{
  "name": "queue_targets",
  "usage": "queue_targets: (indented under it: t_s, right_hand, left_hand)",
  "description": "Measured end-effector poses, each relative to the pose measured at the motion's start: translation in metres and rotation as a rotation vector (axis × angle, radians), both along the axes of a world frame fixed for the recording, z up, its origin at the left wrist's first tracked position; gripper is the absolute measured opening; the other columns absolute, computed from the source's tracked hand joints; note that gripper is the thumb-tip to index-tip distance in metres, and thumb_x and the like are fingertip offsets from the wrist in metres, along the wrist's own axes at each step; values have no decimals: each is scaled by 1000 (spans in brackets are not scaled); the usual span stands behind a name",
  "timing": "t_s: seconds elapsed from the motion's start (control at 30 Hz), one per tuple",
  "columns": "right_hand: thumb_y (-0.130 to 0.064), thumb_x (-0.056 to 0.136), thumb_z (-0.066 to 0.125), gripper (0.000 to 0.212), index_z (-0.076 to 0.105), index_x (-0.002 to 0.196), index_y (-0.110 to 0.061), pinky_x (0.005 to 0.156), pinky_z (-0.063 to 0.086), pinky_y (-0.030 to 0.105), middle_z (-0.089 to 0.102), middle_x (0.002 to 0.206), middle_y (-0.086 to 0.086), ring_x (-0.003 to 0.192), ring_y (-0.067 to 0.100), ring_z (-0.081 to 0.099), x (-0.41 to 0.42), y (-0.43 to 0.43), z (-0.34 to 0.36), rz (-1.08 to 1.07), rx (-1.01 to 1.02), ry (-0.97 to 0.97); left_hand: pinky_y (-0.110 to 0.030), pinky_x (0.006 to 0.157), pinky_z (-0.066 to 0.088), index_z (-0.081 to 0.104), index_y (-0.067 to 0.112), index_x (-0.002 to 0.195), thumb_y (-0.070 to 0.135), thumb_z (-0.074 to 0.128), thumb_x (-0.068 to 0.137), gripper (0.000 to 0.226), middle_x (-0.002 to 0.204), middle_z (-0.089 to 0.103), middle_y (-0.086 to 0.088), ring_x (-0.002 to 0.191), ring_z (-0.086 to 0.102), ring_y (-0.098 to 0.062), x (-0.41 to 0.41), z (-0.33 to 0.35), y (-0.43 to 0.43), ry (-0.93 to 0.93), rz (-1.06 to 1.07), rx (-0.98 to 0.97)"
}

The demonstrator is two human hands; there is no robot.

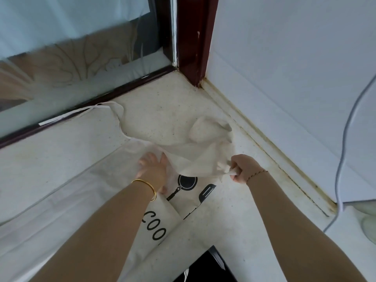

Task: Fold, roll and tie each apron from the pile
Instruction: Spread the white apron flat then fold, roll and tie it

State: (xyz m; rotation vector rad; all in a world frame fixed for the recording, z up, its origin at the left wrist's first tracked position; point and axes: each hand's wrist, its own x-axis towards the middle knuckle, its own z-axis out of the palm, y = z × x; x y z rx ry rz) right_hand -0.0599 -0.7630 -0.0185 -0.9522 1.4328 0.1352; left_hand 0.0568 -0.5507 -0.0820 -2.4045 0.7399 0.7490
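Apron [183, 159] of thin cream cloth lies spread on the speckled floor [162, 110], in the corner between a glass door [61, 64] with a dark red frame [193, 37] and a white wall [284, 58]; its printed part — a black frying pan, a spatula and the letters "COO" — shows between the two forearms; one strap [85, 110] trails away toward the door sill. Left hand [152, 169] lies flat on the cloth, its fingers [145, 159] straight and spread, pressing the apron down; a gold bangle [147, 188] circles that wrist. Right hand [243, 169] is curled into a fist round a bunched edge of the apron, lifting it just off the floor; a thin beaded bracelet [257, 174] sits on that wrist. A grey cable [343, 139] hangs down the wall at the right; a dark object [205, 267] lies at the lower edge — what it is cannot be told.
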Motion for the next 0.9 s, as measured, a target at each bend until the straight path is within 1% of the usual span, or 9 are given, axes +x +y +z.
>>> queue_targets:
  t_s: [0.13,0.2,0.27,0.33,0.43,0.5,0.6,0.73,0.9]
  right_hand:
    - [1,86,39,19,54,85,-10,43,35,22,49,69,4,49,12,40,1,-33,0,-307,-339,-84]
    - [-1,85,41,19,57,92,-10,52,44,24,56,79,6,58,14,51,3,-49,2,-464,-569,-183]
    - [3,84,45,18,56,93,-9,67,54,29,58,87,7,68,17,58,8,-56,8,-547,-645,-332]
    - [-5,85,54,24,55,107,-11,88,52,31,57,106,7,93,18,59,18,-54,13,-385,-678,-418]
    - [-5,88,48,46,43,134,-11,103,35,27,41,138,5,128,19,40,30,-47,11,178,-911,-235]
    - [11,78,39,55,48,129,-8,100,38,34,41,138,8,126,26,40,32,-42,7,388,-1168,-128]
    - [16,64,37,54,59,106,-9,77,36,32,52,114,8,99,27,48,27,-32,3,384,-1365,-42]
    - [10,70,44,44,49,108,-10,54,32,25,45,111,2,73,18,49,4,-14,-9,194,-1215,-5]
    - [-9,83,60,32,38,106,-8,54,52,37,53,91,9,60,25,61,-14,-3,-29,20,-499,-32]
  left_hand:
    - [-47,103,34,-24,10,145,62,75,63,139,142,18,-32,128,31,-44,-1,5,-5,-26,-28,27]
    - [-45,101,37,-26,11,145,61,76,62,140,141,18,-32,124,35,-44,-2,9,-8,-33,-39,47]
    - [-43,99,40,-26,11,145,61,76,62,140,141,17,-31,122,37,-44,-2,12,-11,-37,-41,59]
    - [-44,93,47,-26,13,145,59,78,61,142,140,17,-29,121,37,-45,-1,12,-13,-19,-14,65]
    - [-46,94,49,-18,16,148,51,81,63,135,140,22,-22,125,36,-41,7,21,-18,68,36,58]
    - [-46,95,48,10,15,148,43,77,73,104,135,34,-16,122,44,-35,17,34,-31,96,73,-34]
    - [-36,87,50,42,8,128,15,63,86,47,122,42,-11,107,53,-27,24,51,-61,-44,63,-334]
    - [-36,79,49,38,13,127,16,60,88,44,122,39,-10,95,59,-29,16,49,-100,151,-10,-642]
    - [-37,80,48,54,8,117,25,44,99,27,112,60,-13,98,60,-31,19,31,-115,327,150,-680]
